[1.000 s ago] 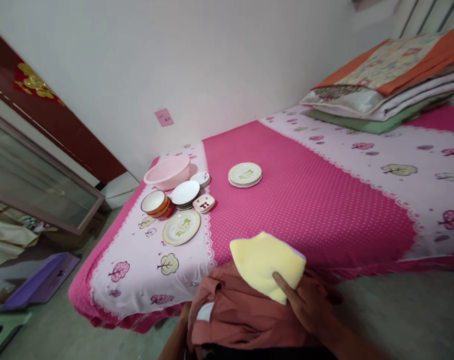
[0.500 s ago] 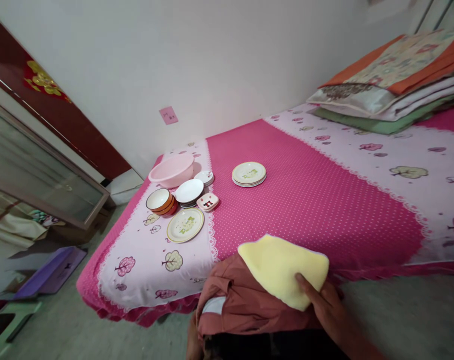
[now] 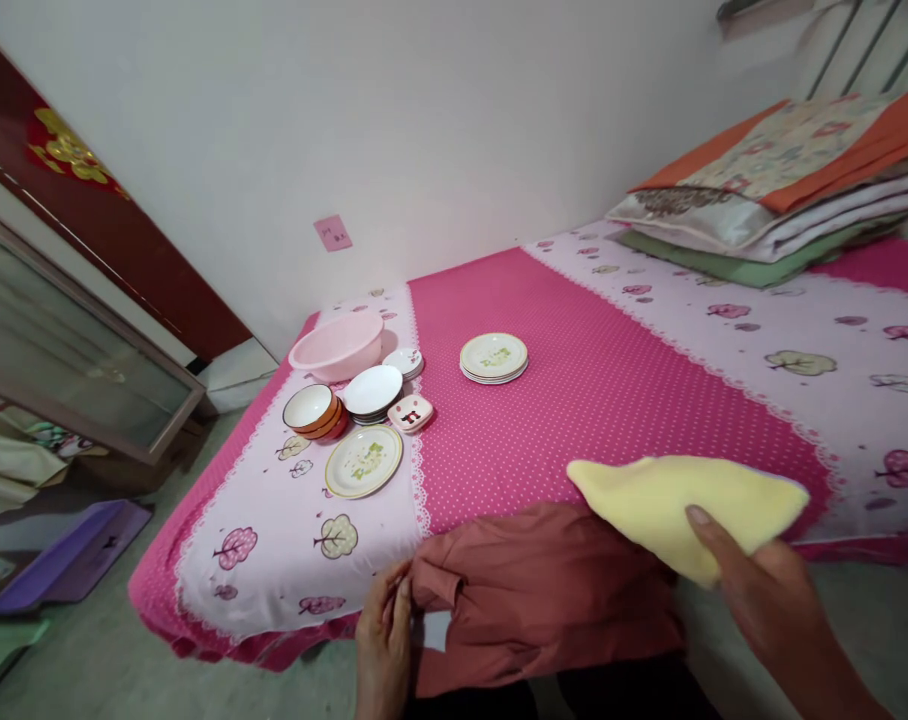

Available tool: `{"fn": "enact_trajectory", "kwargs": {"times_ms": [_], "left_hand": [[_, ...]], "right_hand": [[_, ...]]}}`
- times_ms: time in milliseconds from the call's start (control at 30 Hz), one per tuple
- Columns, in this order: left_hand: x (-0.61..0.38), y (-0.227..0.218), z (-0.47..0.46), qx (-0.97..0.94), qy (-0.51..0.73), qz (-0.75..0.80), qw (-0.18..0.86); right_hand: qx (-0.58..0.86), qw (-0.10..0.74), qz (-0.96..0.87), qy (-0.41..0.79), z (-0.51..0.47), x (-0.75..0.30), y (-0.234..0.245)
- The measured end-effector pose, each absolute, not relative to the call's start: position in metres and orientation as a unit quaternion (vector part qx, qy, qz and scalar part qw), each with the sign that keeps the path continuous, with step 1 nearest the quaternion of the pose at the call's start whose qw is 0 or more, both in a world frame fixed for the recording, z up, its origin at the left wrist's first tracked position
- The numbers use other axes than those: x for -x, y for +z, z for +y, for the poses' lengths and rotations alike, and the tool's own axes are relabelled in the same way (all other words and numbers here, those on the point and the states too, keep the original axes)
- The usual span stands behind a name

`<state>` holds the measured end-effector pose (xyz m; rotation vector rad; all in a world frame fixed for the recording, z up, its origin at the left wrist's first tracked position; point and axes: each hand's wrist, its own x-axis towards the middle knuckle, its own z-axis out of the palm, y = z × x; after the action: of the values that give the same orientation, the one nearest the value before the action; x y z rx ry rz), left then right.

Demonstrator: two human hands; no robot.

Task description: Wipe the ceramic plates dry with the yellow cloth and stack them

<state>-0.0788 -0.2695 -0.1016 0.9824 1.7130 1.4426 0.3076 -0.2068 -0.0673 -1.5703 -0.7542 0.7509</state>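
Note:
My right hand (image 3: 769, 590) grips a yellow cloth (image 3: 671, 495), thumb on top and the other fingers beneath it. The cloth is held at the bed's near edge, on the right. A reddish-brown garment (image 3: 544, 590) with a white patch drapes over my lap. My left hand (image 3: 385, 635) is at the garment's left edge, fingers curled and pinching the fabric. Farther off on the bed lies a stack of plates (image 3: 494, 357) with yellow rims. A single similar plate (image 3: 364, 461) rests to the left, apart from both hands.
Beyond the single plate sit brown bowls (image 3: 315, 412), white dishes (image 3: 374, 392), small square dishes (image 3: 410, 412), small plates (image 3: 404, 362) and a pink basin (image 3: 339, 345). Folded bedding (image 3: 769, 200) is piled at right. A purple dustpan-like object (image 3: 79, 560) lies on the floor.
My right hand has carried the yellow cloth to the right, off the garment. My left hand has risen to the garment's left edge. The plates and bowls keep their places on the bed.

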Motion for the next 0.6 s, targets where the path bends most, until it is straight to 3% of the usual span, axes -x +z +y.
{"fn": "enact_trajectory", "kwargs": {"times_ms": [200,600], "left_hand": [[0.119,-0.091,-0.22,-0.089,0.681,0.607,0.401],[0.176,-0.071,-0.096,0.056,0.69,0.555,0.462]], "right_hand": [[0.7,0.531,-0.262,0.398,-0.214,-0.311,-0.051],[0.664,0.501,-0.289,0.474,-0.169,-0.294,-0.072]]}}
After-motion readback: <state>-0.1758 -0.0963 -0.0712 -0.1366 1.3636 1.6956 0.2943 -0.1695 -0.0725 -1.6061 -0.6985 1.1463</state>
